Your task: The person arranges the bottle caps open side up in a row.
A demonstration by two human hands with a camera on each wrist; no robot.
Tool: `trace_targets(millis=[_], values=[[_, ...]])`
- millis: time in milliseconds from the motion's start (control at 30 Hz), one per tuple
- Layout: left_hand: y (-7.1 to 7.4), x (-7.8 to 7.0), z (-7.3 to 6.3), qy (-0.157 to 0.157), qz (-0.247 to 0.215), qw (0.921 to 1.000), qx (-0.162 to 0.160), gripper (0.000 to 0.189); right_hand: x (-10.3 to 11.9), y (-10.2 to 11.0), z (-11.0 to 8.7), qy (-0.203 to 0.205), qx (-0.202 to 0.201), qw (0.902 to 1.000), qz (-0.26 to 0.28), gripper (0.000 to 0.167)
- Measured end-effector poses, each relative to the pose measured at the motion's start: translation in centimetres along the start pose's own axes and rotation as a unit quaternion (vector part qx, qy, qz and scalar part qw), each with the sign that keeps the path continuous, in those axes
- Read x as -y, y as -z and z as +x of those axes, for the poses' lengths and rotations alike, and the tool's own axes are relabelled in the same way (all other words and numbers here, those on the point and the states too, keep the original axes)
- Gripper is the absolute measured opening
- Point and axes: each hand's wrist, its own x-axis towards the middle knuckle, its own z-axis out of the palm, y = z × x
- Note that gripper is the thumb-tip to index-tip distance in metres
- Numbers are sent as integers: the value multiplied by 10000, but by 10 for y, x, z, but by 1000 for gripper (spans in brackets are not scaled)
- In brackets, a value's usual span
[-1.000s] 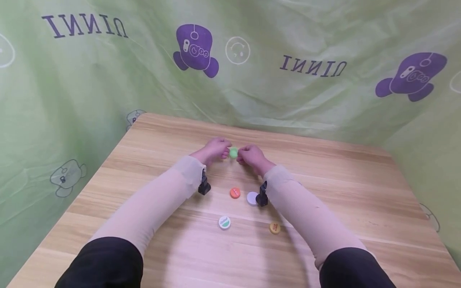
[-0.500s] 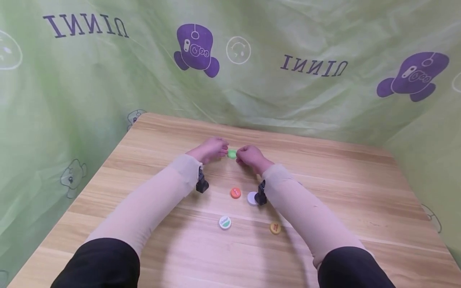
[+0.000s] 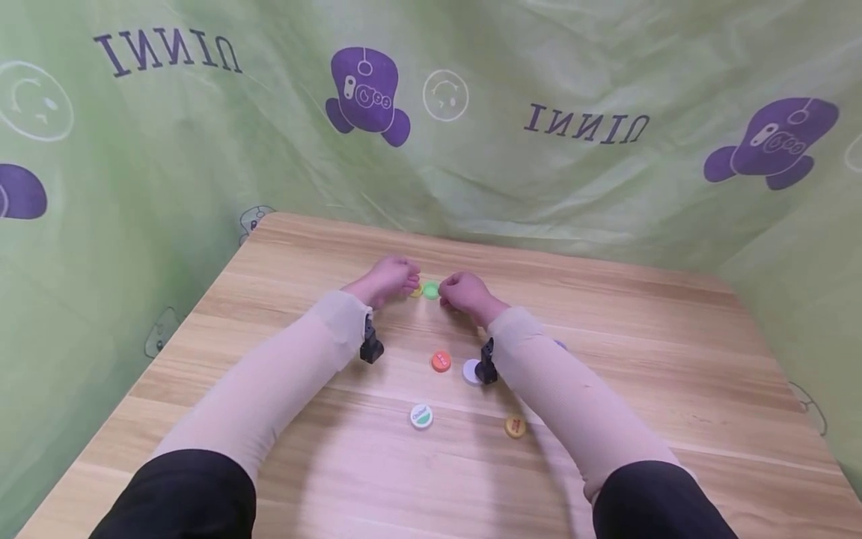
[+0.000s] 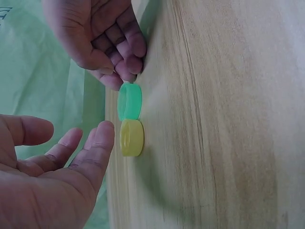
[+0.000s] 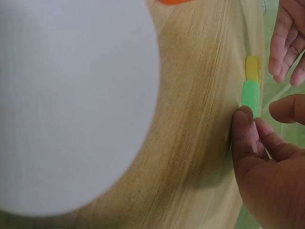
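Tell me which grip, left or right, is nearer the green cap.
Right. The right grip is just right of the green cap, touching or nearly touching it; the left grip is farther left, by the yellow cap, apart from the green one.

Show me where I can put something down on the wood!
The table is bare from the right sleeve, past the bluish bit, to its right edge, and from the left sleeve to its left edge. Crowded: between the sleeves, with orange cap, pale disc, white cap, golden cap, and green cap beside yellow cap.
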Motion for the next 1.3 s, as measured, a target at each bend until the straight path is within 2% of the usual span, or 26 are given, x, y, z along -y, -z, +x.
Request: trace_targets(millis=[267,367,500,667,867,1033,1200,1300], values=[[2,5,-7,-117,239,9996,14,38,0,7,-8,62,77,9999,-67,30],[2,9,-13,-191,475,9985,180,35,-1,13,-13,179,234,9994,-200,28],[-3,17,-25,-144,858,9943,622,36,-4,19,-25,345,754,9957,-424,27],[-14,28,-45,31,1174,9863,1156,36,-7,23,-46,465,1549,9840,-751,27],[-25,40,-64,161,1271,9794,1560,29,-14,25,-64,455,2059,9738,-846,29],[-33,47,-72,168,1249,9788,1618,32,-21,24,-68,448,2181,9705,-926,29],[-39,49,-76,4,1211,9815,1484,42,-24,21,-69,752,2135,9657,-1273,30],[-41,50,-74,-99,1089,9840,1407,42,-25,18,-71,863,2017,9656,-1393,34]])
